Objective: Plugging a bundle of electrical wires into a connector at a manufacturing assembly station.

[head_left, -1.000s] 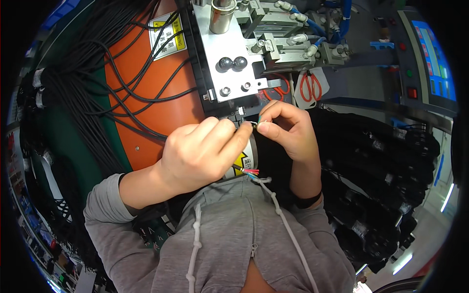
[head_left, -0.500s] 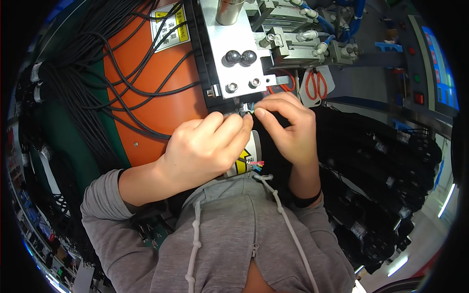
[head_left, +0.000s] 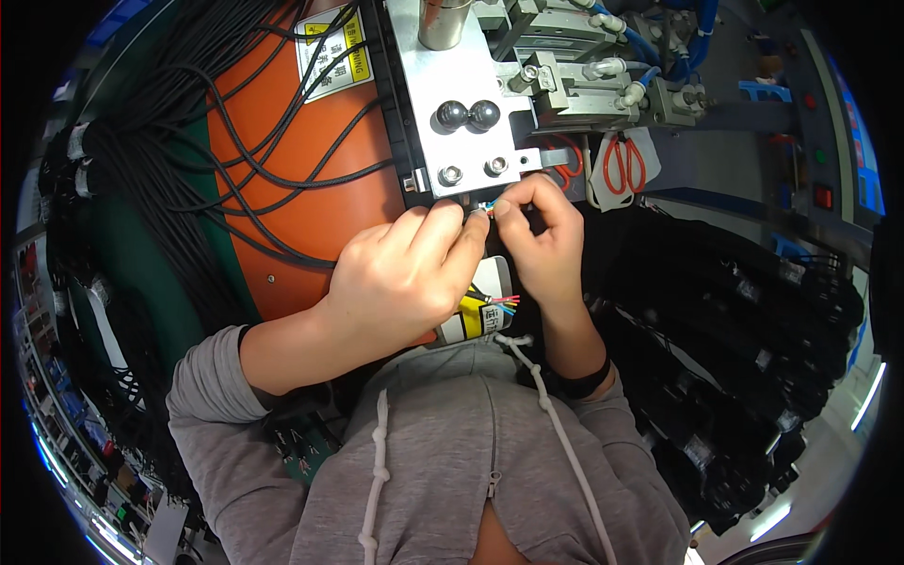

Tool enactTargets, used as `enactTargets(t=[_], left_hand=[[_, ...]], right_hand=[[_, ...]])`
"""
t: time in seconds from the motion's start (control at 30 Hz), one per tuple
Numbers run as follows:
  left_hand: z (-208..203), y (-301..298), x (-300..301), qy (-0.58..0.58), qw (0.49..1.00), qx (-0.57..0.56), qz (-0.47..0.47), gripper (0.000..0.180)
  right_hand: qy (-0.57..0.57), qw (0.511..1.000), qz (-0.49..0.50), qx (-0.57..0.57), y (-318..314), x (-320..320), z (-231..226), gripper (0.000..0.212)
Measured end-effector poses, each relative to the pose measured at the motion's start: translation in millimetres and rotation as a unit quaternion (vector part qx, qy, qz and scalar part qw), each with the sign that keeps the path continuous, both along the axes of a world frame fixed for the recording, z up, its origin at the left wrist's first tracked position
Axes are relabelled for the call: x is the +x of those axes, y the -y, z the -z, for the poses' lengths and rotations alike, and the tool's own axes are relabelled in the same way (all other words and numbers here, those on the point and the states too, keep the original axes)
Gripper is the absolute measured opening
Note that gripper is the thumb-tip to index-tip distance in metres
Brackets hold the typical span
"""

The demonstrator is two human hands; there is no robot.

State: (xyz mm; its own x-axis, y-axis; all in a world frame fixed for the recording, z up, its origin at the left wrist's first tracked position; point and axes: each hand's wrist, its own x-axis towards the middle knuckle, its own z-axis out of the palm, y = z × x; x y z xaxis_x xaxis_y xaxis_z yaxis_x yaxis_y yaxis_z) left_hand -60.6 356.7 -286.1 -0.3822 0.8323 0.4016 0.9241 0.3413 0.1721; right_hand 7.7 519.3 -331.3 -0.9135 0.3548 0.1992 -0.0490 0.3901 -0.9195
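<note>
Left hand [head_left: 400, 268]: fingers curled, fingertips drawn in, pinching at thin coloured wires [head_left: 490, 205]. Right hand [head_left: 544, 247]: thumb and forefinger pressed together on the same wires, from the other side; fingertips nearly meet. The wires sit just below the front edge of a silver metal plate [head_left: 428, 89]; contact with anything under it is hidden.

Progress, as judged: these wires are out of their jacket and being handled one end at a time; whether any is seated, cannot tell. A second cable end [head_left: 504, 300] pokes out below the left hand, its red and blue wires fanned loose, joined to nothing visible. That one looks undone. Whether hidden fingers grip it is unclear.

Farther out: two black ball knobs [head_left: 468, 115] on the plate; black cables [head_left: 247, 176] strung across an orange panel [head_left: 325, 223], left; dark bundles [head_left: 734, 363], right.
</note>
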Motion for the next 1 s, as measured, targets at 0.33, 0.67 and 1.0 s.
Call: enactTargets(t=[0.33,0.67,1.0], left_hand=[[-4,-1,-6,0.015,0.999,0.026,-0.017,0.019],[-19,9,2,-0.012,0.993,-0.070,-0.095,0.017],[-23,9,-6,0.097,0.981,0.161,0.046,0.018]], right_hand=[[0.008,0.998,0.039,-0.054,9,-3,-2,0.007],[-0.152,0.974,-0.166,-0.019,-10,0,-27,0.018],[-0.148,0.981,-0.099,-0.079,8,8,-38,0.021]])
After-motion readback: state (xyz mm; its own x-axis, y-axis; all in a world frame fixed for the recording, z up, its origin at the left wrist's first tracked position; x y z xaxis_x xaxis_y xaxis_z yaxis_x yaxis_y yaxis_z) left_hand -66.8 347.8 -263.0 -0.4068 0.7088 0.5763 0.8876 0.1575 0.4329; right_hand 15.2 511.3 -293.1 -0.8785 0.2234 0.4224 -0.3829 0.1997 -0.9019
